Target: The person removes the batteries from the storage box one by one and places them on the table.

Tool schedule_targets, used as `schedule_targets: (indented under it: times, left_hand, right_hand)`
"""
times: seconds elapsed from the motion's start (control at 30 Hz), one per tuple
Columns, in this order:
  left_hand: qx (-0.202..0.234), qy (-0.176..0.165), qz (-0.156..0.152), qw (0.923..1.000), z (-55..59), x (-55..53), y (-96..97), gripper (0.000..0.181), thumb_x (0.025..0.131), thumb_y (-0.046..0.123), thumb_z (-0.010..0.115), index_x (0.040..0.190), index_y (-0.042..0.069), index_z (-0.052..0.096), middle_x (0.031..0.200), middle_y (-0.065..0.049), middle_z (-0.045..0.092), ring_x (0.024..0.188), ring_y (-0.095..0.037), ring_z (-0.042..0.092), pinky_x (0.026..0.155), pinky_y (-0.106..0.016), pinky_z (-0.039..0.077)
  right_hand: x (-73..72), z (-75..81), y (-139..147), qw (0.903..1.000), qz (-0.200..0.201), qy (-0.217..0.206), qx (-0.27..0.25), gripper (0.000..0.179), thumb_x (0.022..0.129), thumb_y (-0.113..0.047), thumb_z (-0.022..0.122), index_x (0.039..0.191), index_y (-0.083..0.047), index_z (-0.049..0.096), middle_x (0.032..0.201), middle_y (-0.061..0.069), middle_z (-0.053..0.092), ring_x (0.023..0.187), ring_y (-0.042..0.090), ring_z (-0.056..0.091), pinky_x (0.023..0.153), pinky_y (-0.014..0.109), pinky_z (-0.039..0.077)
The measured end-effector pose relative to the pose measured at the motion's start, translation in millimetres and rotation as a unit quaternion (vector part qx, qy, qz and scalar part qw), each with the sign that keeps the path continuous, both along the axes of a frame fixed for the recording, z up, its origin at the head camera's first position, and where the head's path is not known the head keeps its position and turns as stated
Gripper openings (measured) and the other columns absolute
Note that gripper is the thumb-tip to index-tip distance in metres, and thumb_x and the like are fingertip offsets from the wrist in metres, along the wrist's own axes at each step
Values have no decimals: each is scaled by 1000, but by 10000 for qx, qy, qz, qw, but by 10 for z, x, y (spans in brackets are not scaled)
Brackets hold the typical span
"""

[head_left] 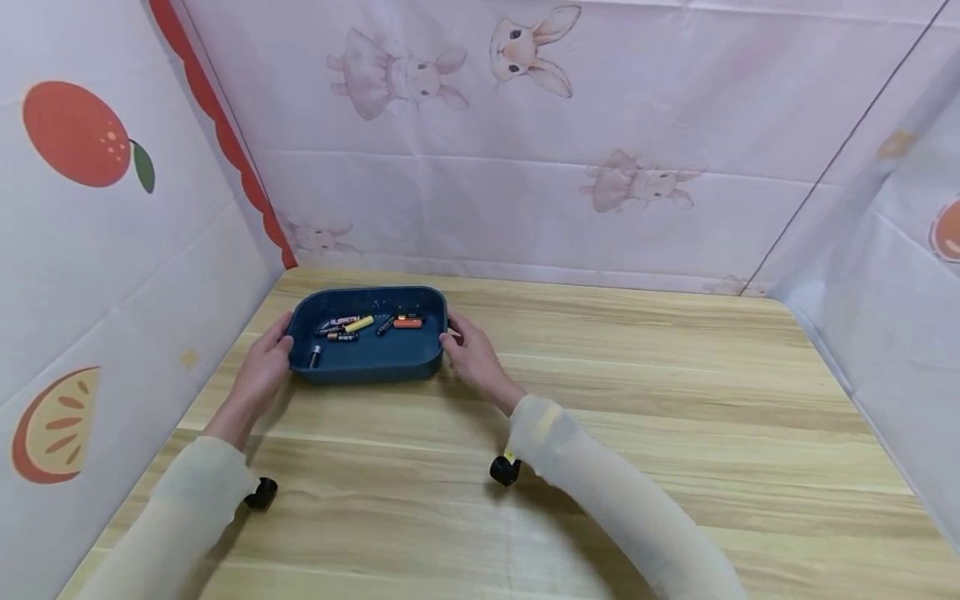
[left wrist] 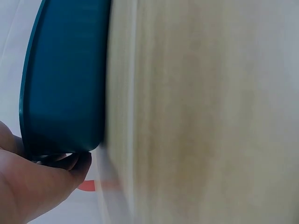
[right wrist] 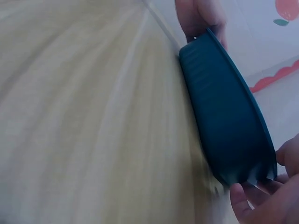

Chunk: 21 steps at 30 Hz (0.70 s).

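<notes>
A dark blue-green plastic tray (head_left: 367,375) with rounded corners is near the back left of the table. Several small batteries lie loose in it, among them a yellow battery (head_left: 359,324), an orange battery (head_left: 407,324) and a silver-ended one (head_left: 315,357) in the near left corner. My left hand (head_left: 262,364) grips the tray's left end, thumb at the rim. At the opposite end my right hand (head_left: 477,360) holds on, with fingers against the outer wall in the right wrist view. Whether the tray's base (left wrist: 100,93) touches the table, I cannot tell.
The wood-grain table (head_left: 637,400) stretches away to the right of the tray. A pale rabbit-print sheet (head_left: 510,192) stands along the back edge, and a fruit-print sheet (head_left: 135,275) borders the left side. Black wrist devices (head_left: 261,493) show under the sleeves.
</notes>
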State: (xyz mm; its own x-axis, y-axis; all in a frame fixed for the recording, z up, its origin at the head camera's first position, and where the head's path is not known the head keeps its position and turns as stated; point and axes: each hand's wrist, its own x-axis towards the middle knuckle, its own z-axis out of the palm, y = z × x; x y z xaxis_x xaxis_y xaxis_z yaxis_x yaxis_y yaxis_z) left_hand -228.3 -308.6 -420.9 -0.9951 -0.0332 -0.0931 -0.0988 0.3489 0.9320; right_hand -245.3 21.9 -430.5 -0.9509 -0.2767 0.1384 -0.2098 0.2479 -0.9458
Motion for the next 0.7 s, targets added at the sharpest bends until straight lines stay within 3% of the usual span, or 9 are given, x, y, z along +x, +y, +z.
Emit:
schedule_targets:
  times: [0.23,0.5,0.7]
  left_hand:
    - [39,10,-134,9999,-30,129,3,56,113,20,16,165,9,-1,171,-15,-6,156,-35,-7,125,-54,2]
    - [12,81,-284,9996,-45,269,17,56,113,18,17,166,9,1,171,-15,-6,155,-34,-8,125,-54,0]
    - [-156,70,-293,9994,-33,374,50,55,113,19,18,166,9,3,171,-16,-4,155,-36,-7,125,-56,0]
  right_hand:
    - [149,-13,-1,9996,-233,-126,41,48,106,-8,52,154,-4,47,151,18,53,128,31,61,96,41,57]
    - [342,-47,63,9996,-217,-149,-45,48,105,-5,53,152,0,46,149,21,53,127,32,61,101,41,55]
    - [492,-42,102,9995,-245,-220,-18,50,105,-6,53,154,0,43,149,21,53,128,32,60,98,38,57]
